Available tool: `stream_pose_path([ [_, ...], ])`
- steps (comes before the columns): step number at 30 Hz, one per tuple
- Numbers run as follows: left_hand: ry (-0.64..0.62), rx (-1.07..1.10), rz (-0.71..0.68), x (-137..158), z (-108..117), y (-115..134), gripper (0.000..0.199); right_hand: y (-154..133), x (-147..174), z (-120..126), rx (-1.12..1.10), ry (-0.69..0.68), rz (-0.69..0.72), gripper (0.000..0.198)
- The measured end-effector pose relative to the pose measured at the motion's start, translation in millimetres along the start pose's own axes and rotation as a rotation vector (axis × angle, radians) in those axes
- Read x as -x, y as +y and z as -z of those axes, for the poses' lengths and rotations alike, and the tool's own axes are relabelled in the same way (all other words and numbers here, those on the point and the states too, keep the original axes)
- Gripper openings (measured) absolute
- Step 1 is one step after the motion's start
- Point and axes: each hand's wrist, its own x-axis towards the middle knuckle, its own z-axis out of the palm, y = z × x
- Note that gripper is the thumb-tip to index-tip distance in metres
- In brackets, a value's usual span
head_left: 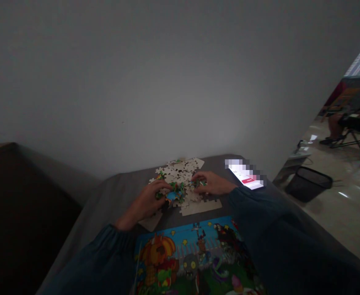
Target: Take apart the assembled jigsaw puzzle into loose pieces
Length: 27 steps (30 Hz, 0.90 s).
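Head camera view, looking forward and down over a grey table [112, 196] pushed against a plain pale wall [167, 82]; the light is dim.

A heap of jigsaw pieces [180, 170] lies at the middle of the table, most of them turned blank side up, pale and cardboard-like with knobbed edges. At the near edge of the heap sits a small cluster of colourful pieces [176, 191], green, blue and orange, directly between the two hands.

The left hand [146, 203] rests palm down on the table at the left of the cluster, fingers curled in and touching it; whether it pinches a single piece cannot be told. The right hand [212, 183] lies at the right of the cluster, fingers bent inward onto a green piece; its grip cannot be made out either. Both forearms, in dark teal sleeves [259, 221], reach in from the bottom corners and angle toward each other.

Nearer the person, a flat printed reference picture [192, 258] lies on the table, glossy and bright: an orange pumpkin, a blue sky with stars, cartoon figures, green ground. Some joined blank pieces [201, 206] lie between it and the hands.

Just right of the right hand a lit phone [247, 179] lies on the table, its screen partly blurred. On the floor to the right stands a dark mesh wastebasket [309, 183], and farther back a folding chair [358, 131].
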Motion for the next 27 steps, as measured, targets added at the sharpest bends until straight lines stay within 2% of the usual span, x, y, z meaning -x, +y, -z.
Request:
stream_pose_path([
  [3, 0.101, 0.031, -0.016, -3.2, -0.3, 2.0, 0.022, -4.6, -3.4, -3.9, -0.040, 0.087, 0.063, 0.040],
  [7, 0.173, 0.052, -0.021, -4.2, 1.2, 2.8, 0.020, -5.8, -3.1, -4.9, -0.008, 0.110, 0.125, 0.040],
  [10, 0.158, 0.053, -0.019, -3.4, 3.0, 2.1, 0.021, -6.1, -1.1, -5.1, 0.061, 0.092, 0.139, 0.040],
  [15, 0.057, 0.024, -0.006, -1.4, 7.2, -1.5, 0.024, -13.2, 3.3, -2.8, 0.210, 0.075, 0.148, 0.046],
  [18, 0.013, -0.018, 0.022, 0.7, 17.4, -3.2, 0.026, -17.7, 9.2, -1.0, 0.264, 0.035, 0.107, 0.069],
  [20, 0.016, -0.052, 0.053, 3.8, 27.6, -3.5, 0.025, -20.7, 14.3, -2.1, 0.332, -0.024, 0.022, 0.093],
  [22, 0.005, -0.092, 0.100, 9.1, 37.6, -3.1, 0.026, -24.8, 18.9, -5.1, 0.437, -0.084, -0.079, 0.108],
  [24, -0.076, -0.130, 0.163, 15.8, 43.4, -1.4, 0.035, -29.7, 21.8, -9.0, 0.520, -0.115, -0.136, 0.110],
  [27, -0.264, -0.149, 0.263, 24.5, 40.0, 4.1, 0.074, -35.5, 22.2, -13.5, 0.497, -0.147, -0.112, 0.105],
])
